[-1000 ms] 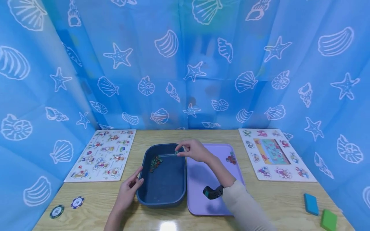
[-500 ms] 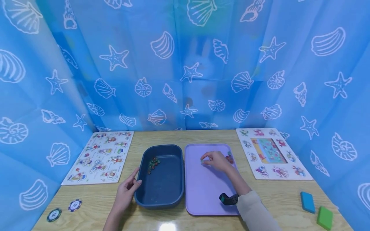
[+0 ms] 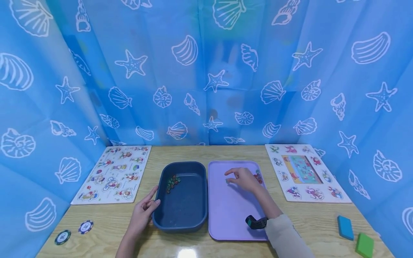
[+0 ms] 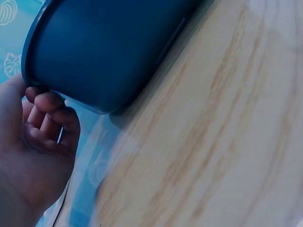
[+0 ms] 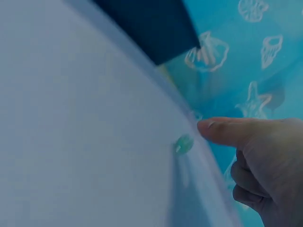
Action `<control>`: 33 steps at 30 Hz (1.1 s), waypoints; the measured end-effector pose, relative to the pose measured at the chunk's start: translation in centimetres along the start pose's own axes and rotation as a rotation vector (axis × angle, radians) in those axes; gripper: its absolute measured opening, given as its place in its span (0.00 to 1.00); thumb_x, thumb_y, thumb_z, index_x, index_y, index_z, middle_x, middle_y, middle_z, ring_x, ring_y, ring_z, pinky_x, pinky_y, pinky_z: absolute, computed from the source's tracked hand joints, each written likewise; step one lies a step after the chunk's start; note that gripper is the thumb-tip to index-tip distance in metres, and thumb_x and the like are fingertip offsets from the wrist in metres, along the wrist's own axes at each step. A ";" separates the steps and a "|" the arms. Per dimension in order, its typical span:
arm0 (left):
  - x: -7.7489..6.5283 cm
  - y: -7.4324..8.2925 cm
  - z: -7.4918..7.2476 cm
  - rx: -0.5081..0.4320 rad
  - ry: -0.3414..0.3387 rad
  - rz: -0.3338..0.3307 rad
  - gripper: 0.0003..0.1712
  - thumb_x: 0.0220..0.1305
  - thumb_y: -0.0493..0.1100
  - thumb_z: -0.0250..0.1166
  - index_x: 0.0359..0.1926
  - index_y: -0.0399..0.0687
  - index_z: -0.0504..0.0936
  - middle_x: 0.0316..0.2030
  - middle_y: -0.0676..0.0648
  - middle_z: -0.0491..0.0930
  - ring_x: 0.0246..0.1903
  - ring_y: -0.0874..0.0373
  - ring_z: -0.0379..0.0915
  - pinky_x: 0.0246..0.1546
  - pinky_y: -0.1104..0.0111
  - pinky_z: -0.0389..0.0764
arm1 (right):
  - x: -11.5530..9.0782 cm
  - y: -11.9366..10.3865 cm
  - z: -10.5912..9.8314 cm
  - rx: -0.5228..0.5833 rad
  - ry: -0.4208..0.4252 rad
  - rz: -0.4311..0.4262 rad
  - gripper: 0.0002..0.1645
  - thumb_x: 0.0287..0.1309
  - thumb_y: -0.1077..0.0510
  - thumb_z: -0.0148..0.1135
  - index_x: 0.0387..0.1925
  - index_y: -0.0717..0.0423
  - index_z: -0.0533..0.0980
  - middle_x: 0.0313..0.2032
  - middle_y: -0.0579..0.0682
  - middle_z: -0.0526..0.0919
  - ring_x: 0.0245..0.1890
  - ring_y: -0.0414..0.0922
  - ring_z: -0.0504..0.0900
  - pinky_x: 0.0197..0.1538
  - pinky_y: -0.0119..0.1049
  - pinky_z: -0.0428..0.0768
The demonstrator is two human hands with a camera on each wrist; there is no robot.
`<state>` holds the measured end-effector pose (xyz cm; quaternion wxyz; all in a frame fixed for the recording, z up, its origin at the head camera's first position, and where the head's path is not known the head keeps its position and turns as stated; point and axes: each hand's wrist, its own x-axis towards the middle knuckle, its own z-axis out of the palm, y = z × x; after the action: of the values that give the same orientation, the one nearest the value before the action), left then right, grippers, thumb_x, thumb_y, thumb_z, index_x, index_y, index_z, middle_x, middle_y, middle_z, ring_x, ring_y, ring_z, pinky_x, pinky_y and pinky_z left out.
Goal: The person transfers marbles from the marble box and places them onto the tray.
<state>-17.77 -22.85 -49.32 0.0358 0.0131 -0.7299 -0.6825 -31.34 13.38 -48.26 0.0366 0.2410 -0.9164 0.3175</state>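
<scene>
A dark blue bin (image 3: pixel 184 211) stands left of a purple tray (image 3: pixel 226 222). My left hand (image 3: pixel 144 211) holds the bin's left rim, thumb and index finger at the edge; in the left wrist view its other fingers curl below the rim. My right hand (image 3: pixel 244 180) is over the tray's upper part, thumb and index finger parted. Just off its fingertips is a small green glass bead (image 5: pixel 184 144); whether it rests on the tray or is in the air I cannot tell. Several red and green beads (image 3: pixel 172 182) lie in the bin's upper left.
More beads (image 3: pixel 258 177) lie at the tray's upper right, partly behind the right hand. Picture boards stand at left (image 3: pixel 113 175) and right (image 3: pixel 306 172). Two poker chips (image 3: pixel 85 227) lie front left. A blue block (image 3: pixel 345 228) and a green block (image 3: pixel 365 245) lie front right.
My right hand has moved from over the bin to over the tray with a green bead. Its thumb and index finger have since parted from it. The left hand stays at the bin's rim.
</scene>
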 end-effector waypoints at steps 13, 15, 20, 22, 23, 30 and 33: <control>0.0 0.4 -0.2 0.001 -0.006 0.000 0.29 0.59 0.41 0.59 0.62 0.47 0.65 0.21 0.53 0.66 0.15 0.65 0.58 0.15 0.76 0.62 | 4.6 -12.0 0.2 0.090 -0.126 -0.210 0.10 0.54 0.52 0.61 0.39 0.44 0.80 0.11 0.43 0.59 0.12 0.40 0.58 0.19 0.30 0.59; 0.0 0.4 -0.2 0.035 0.009 0.007 0.29 0.59 0.42 0.60 0.62 0.47 0.66 0.23 0.52 0.67 0.17 0.64 0.60 0.18 0.75 0.63 | 5.4 -13.4 1.1 0.071 -0.170 -0.250 0.10 0.54 0.51 0.60 0.40 0.43 0.80 0.11 0.42 0.60 0.13 0.40 0.59 0.20 0.29 0.60; 0.1 0.3 -0.3 0.050 0.011 0.009 0.28 0.59 0.41 0.59 0.61 0.47 0.66 0.23 0.52 0.67 0.18 0.64 0.60 0.18 0.75 0.62 | 7.3 -15.6 4.0 0.036 -0.303 -0.303 0.11 0.53 0.50 0.61 0.39 0.43 0.80 0.11 0.42 0.61 0.12 0.38 0.59 0.20 0.27 0.60; 0.2 0.3 -0.4 0.028 -0.006 0.011 0.28 0.60 0.41 0.59 0.62 0.47 0.65 0.21 0.52 0.66 0.17 0.64 0.59 0.17 0.75 0.63 | 7.9 -16.0 5.1 0.020 -0.350 -0.307 0.11 0.52 0.51 0.62 0.39 0.44 0.80 0.10 0.43 0.62 0.11 0.38 0.58 0.19 0.27 0.60; 0.2 0.4 -0.4 0.014 -0.016 0.009 0.28 0.60 0.41 0.59 0.62 0.47 0.65 0.21 0.53 0.65 0.16 0.64 0.58 0.16 0.75 0.64 | 8.2 -16.1 5.7 0.005 -0.367 -0.308 0.10 0.52 0.52 0.62 0.38 0.44 0.80 0.10 0.42 0.62 0.11 0.37 0.58 0.19 0.27 0.60; 0.1 0.6 -0.5 -0.064 -0.073 -0.016 0.29 0.61 0.39 0.57 0.64 0.45 0.62 0.19 0.53 0.63 0.14 0.64 0.56 0.15 0.75 0.65 | 9.4 -15.8 8.7 -0.089 -0.439 -0.269 0.10 0.50 0.53 0.64 0.37 0.43 0.81 0.10 0.41 0.63 0.11 0.36 0.60 0.19 0.25 0.62; 0.1 0.4 -0.6 -0.071 -0.077 -0.012 0.29 0.61 0.38 0.56 0.64 0.45 0.61 0.19 0.54 0.62 0.13 0.65 0.56 0.14 0.76 0.65 | 9.4 -15.8 9.4 -0.118 -0.453 -0.271 0.09 0.49 0.53 0.65 0.36 0.43 0.81 0.11 0.41 0.65 0.11 0.35 0.61 0.19 0.24 0.62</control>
<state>-17.82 -23.41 -48.89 0.0041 -0.0099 -0.7060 -0.7081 -31.48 -6.94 -44.80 -0.1134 0.4238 -0.8775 0.1939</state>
